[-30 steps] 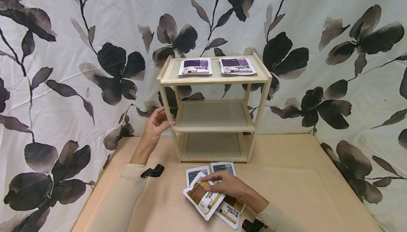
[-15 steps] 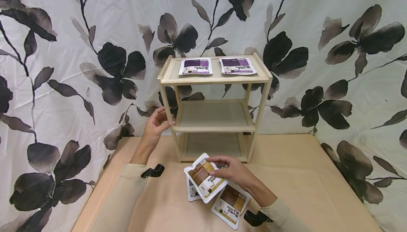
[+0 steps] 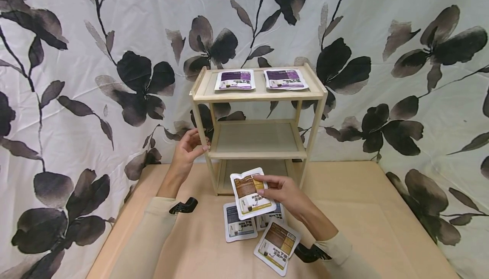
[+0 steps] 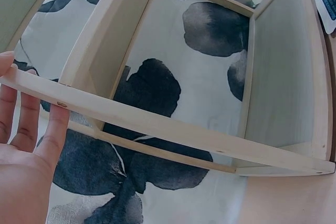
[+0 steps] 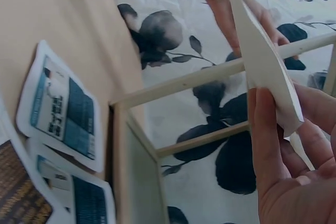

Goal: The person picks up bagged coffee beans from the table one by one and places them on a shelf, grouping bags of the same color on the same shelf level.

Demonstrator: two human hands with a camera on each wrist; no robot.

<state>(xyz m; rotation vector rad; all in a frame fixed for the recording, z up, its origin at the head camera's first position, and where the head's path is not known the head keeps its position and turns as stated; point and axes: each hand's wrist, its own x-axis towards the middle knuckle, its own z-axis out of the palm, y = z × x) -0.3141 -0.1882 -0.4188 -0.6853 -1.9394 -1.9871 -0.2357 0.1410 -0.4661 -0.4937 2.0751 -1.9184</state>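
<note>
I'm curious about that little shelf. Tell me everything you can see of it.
The shelf looks like pale, unpainted wood: three tiers with greyish-beige panels in the lower two, slim corner posts and raised side edges on top. It stands upright on the table. Two purple-and-white packets lie side by side on its top tier. The person's left hand grips the left front post, beside the middle tier.

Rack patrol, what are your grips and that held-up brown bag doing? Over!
Left grip holding rack post. Right grip pinching brown bag, off table. Nothing seen blocking it; blue bags lie lower.
</note>
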